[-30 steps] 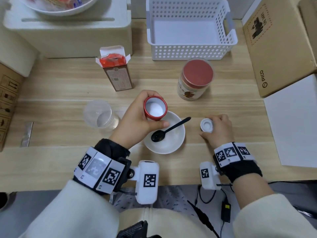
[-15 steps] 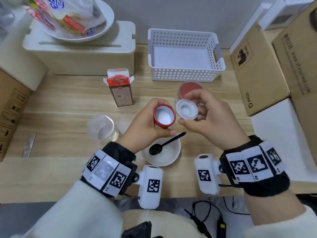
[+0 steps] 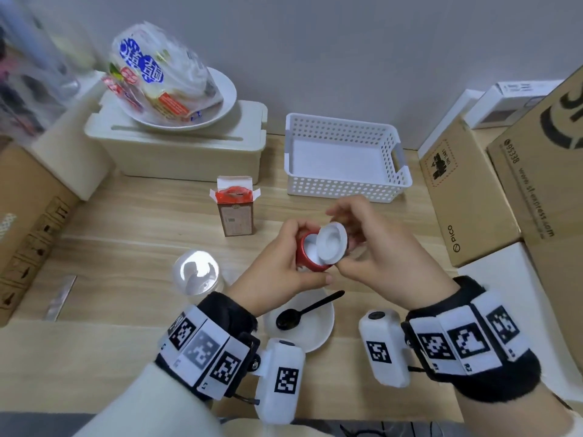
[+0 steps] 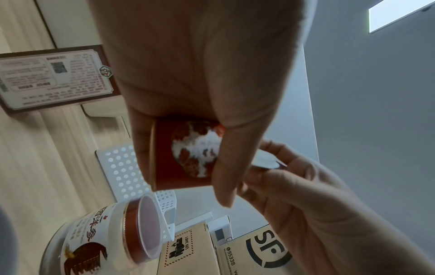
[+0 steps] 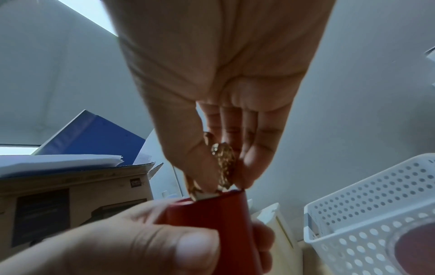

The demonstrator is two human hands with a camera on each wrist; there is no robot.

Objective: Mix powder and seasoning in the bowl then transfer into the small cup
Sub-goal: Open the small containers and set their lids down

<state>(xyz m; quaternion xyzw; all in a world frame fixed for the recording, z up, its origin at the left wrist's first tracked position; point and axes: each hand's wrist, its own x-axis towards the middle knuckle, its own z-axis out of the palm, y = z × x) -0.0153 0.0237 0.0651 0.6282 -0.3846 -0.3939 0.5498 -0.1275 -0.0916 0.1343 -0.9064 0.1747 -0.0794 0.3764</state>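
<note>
While the left hand [image 3: 277,272] wraps the red jar [image 3: 307,252], the right hand's [image 3: 378,263] grip pinches its white lid [image 3: 331,244] tilted at the rim.

Both hands raised together, left hand [image 3: 280,266] and right hand [image 3: 375,253] fingers curled

Both grips meet above the surface [image 3: 104,234]. The left grip [image 3: 277,272] holds the small jar [image 3: 307,257], and the right grip [image 3: 378,263] holds the lid [image 3: 331,244] against its top. Below the grips sits the bowl [image 3: 318,329] with the spoon [image 3: 303,312] in it. Left of them stands the cup [image 3: 197,272]. Behind them are the carton [image 3: 236,209] and the basket [image 3: 344,159].
</note>
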